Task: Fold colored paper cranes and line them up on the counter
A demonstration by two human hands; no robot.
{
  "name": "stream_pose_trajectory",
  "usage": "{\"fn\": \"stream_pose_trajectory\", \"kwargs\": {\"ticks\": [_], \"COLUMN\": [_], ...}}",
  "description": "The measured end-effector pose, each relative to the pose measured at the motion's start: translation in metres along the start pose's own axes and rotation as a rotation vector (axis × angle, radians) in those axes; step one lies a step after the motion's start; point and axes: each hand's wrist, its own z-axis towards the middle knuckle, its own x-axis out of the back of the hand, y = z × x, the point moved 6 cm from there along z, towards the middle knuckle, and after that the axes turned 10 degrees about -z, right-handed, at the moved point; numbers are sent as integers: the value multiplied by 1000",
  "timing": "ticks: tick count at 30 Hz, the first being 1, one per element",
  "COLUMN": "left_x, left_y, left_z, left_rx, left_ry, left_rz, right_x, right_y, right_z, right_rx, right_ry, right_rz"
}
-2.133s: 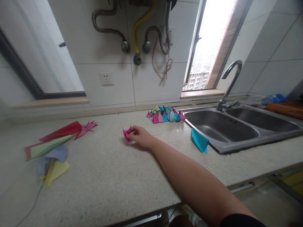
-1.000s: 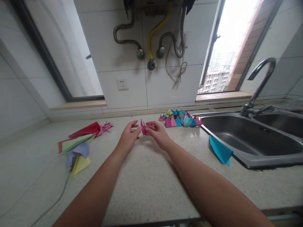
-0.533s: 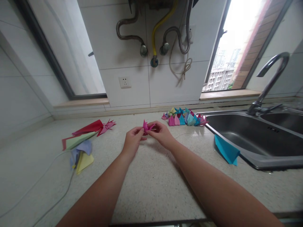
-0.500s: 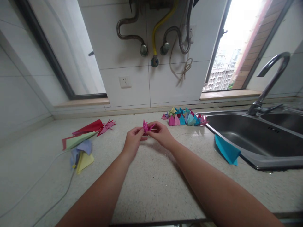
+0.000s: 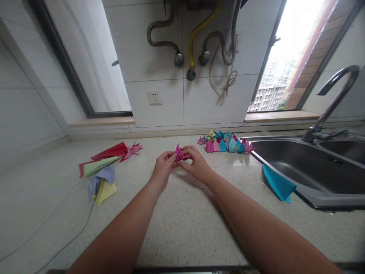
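Note:
A magenta folded paper piece (image 5: pixel 178 153), with pointed tips like an origami crane, is held just above the counter in the middle of the view. My left hand (image 5: pixel 164 164) pinches its left side between thumb and fingers. On its right side, my right hand (image 5: pixel 194 161) grips it with fingers curled over the far edge, hiding part of it. A group of small folded paper figures (image 5: pixel 226 144) in pink, blue, yellow and purple stands behind and to the right of my hands.
On the left lie red folded paper (image 5: pixel 110 151), a green piece (image 5: pixel 98 167), a purple piece (image 5: pixel 107 174), a yellow piece (image 5: pixel 106 191) and a white cable (image 5: pixel 64 198). A blue folded sheet (image 5: pixel 279 184) lies beside the steel sink (image 5: pixel 306 198). The faucet (image 5: pixel 339 99) rises behind it.
The view has shifted slightly, so the scene sits a little further right. Both hands still hold the magenta paper, which now shows one upright point with its right part more covered by my fingers.

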Motion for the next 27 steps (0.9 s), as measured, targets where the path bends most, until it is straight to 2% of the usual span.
{"fn": "stream_pose_trajectory", "kwargs": {"ticks": [5,13,21,23,27], "left_x": [-3,0,0,0,-2], "left_y": [2,1,1,1,1], "left_z": [0,1,2,2,2], "left_rx": [-8,-13,-4,-5,-1], "left_ry": [-54,-24,-6,-2,-34], "left_rz": [5,-25,-92,-109,-120], "right_x": [1,3,3,4,4], "right_y": [0,-6,-13,-10,4], "right_z": [1,2,2,2,1], "right_rx": [9,50,61,22,-150], "right_ry": [15,53,35,44,90], "right_rz": [-15,-92,-95,-68,9]}}
